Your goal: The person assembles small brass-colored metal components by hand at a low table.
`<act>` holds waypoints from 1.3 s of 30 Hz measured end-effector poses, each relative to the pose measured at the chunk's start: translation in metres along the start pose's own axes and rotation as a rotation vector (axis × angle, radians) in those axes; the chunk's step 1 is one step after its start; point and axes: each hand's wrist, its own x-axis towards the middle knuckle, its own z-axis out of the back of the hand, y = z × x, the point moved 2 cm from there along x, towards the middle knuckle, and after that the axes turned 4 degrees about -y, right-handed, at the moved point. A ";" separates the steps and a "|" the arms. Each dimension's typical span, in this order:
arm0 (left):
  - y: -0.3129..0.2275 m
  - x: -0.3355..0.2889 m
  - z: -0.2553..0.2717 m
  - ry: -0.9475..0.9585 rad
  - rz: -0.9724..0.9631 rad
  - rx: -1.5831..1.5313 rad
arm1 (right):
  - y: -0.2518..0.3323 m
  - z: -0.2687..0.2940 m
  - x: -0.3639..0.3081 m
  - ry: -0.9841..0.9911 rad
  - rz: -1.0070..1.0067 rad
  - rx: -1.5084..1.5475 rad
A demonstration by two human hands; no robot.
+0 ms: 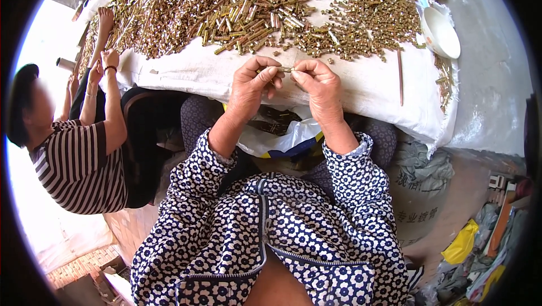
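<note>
Between my two hands runs a thin brass-coloured metal rod (286, 70), just above the near edge of the cloth-covered table. My left hand (254, 79) pinches one end between thumb and forefinger, its other fingers curled. The opposite end sits in the pinch of my right hand (318, 83). Whether it is one piece or two joined is too small to tell. Beyond my hands lie a heap of long brass-coloured metal pieces (248, 15) and, to the right, many short nut-like ones (361, 20).
A white bowl (440, 32) tilts at the table's right edge, and a thin brown stick (401, 77) lies nearby. Below my hands an open white bag (293, 136) holds dark pieces. At the left sits a person in a striped shirt (79, 165), hands at the pile.
</note>
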 end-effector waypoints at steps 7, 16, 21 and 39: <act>0.008 -0.001 -0.005 -0.024 0.026 -0.130 | -0.002 -0.004 -0.007 -0.034 0.156 -0.025; 0.007 0.006 -0.011 -0.045 -0.085 0.047 | 0.004 -0.001 0.000 -0.011 0.295 -0.286; 0.018 0.013 -0.021 0.076 -0.414 0.932 | 0.001 0.014 0.007 -0.015 0.540 -1.109; 0.002 0.092 -0.085 0.112 -0.223 0.567 | 0.042 0.074 0.040 -0.224 0.542 -1.523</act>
